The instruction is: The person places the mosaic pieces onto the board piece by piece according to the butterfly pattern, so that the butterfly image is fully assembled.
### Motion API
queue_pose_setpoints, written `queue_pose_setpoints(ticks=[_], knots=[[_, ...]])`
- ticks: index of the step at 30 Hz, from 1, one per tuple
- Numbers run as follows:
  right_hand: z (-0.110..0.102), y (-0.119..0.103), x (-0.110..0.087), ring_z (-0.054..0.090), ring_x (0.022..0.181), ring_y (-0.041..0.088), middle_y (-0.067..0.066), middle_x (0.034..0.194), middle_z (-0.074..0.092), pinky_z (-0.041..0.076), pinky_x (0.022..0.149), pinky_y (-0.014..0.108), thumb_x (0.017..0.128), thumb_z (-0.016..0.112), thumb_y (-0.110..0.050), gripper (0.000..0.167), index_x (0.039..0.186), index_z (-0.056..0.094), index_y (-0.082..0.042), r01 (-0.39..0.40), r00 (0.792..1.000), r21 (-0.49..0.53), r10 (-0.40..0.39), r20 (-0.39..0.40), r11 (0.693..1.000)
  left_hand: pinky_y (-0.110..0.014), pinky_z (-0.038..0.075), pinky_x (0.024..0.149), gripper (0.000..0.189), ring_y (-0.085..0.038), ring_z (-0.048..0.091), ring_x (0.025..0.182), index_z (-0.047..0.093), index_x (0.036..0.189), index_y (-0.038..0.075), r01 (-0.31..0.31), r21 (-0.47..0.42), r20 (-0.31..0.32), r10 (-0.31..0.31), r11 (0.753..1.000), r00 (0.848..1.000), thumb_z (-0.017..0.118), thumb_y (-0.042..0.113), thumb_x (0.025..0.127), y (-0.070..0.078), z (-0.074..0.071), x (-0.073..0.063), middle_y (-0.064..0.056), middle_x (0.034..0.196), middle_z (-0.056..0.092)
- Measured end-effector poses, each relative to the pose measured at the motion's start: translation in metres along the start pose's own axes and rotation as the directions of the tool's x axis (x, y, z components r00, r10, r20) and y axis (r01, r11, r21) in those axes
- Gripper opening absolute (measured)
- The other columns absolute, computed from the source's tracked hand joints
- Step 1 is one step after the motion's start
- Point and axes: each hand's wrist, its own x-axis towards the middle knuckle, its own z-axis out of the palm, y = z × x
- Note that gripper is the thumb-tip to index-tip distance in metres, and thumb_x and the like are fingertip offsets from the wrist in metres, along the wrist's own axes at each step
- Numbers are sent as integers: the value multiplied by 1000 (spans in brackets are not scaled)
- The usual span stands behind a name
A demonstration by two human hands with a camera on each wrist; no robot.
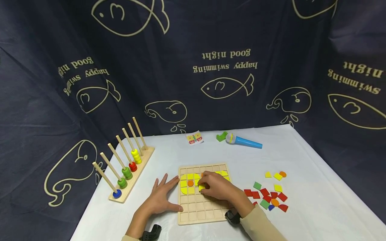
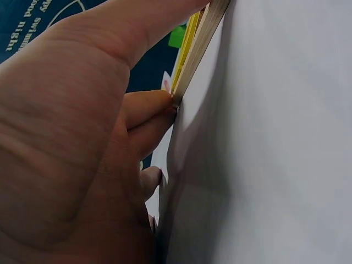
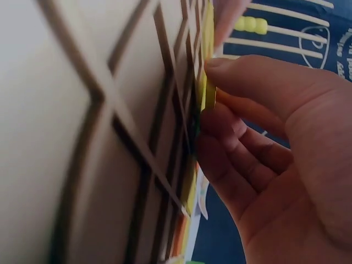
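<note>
A wooden grid board (image 1: 205, 211) lies on the table with yellow and orange tiles in its upper cells. My left hand (image 1: 159, 199) is spread beside the board, its thumb and fingers touching the left edge; the left wrist view shows fingertips against the board's side (image 2: 192, 58). Over the upper middle cells, my right hand (image 1: 220, 187) pinches a yellow tile (image 3: 210, 96) between thumb and fingers, at the board's surface. The right hand covers part of the tiles behind it. An orange round tile (image 1: 190, 183) sits in a cell left of it.
Loose red, green, yellow, orange and blue tiles (image 1: 264, 191) are scattered right of the board. A peg stand (image 1: 146, 164) with coloured beads stands at the left. Along the back lie a butterfly picture card (image 1: 194, 137), a green block (image 1: 221, 136) and a toy microphone (image 1: 245, 142).
</note>
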Motion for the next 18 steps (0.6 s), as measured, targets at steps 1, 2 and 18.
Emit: queue_pose_setpoints(ticks=[1, 2, 18], knots=[[2, -1, 1, 45, 70, 5, -8, 82, 49, 40, 62, 21, 82, 76, -20, 16, 96, 74, -14, 2, 1000, 6, -2, 9, 1000, -61, -4, 110, 116, -34, 9, 144, 40, 148, 19, -2, 0, -1, 2, 1000, 1000, 75, 75, 53, 0, 0, 0, 7, 151, 36], [3, -2, 2, 45, 70, 5, -8, 81, 48, 40, 61, 21, 82, 75, -18, 16, 97, 74, -14, 3, 1000, 10, -3, 17, 1000, -61, -4, 110, 116, -34, 8, 144, 41, 148, 19, -5, -1, -2, 5, 1000, 1000, 75, 75, 53, 0, 0, -1, 7, 151, 36], [7, -3, 2, 49, 72, 4, -7, 90, 58, 45, 66, 18, 81, 73, -12, 20, 101, 76, -13, 2, 1000, 0, -2, 7, 1000, -59, -4, 110, 113, -33, 8, 144, 41, 148, 20, -10, -12, -1, 10, 1000, 1000, 75, 75, 55, 0, -1, -1, 7, 151, 36]])
